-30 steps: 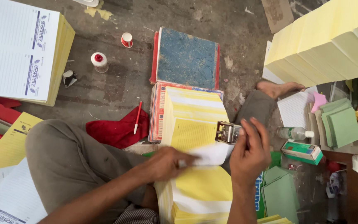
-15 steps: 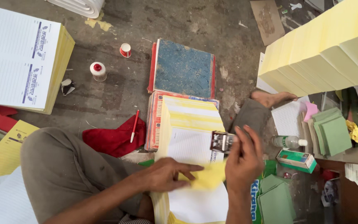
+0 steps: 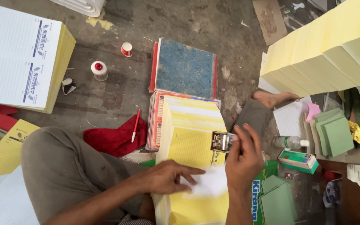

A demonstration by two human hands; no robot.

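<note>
You sat on a stained concrete floor [image 3: 117,96] crowded with paper stock. Your right hand [image 3: 243,160] had its grip closed around a small metal stamping device [image 3: 221,141], fingers wrapped over its top, pressing it at the right edge of the yellow ruled pad [image 3: 190,146] in front of you. Your left hand [image 3: 165,177] lay flat and open on that pad, fingertips pinning a blurred white sheet [image 3: 208,185] just beside your right wrist. The pad rested on a red-edged book [image 3: 157,121], with a blue-covered book [image 3: 185,68] beyond it. A red cloth [image 3: 111,139] and red pen [image 3: 135,125] lay left of the pad. Farther out stood a printed white ream [image 3: 17,54], a tall pale-yellow stack [image 3: 326,50] and green cards [image 3: 334,133].
</note>
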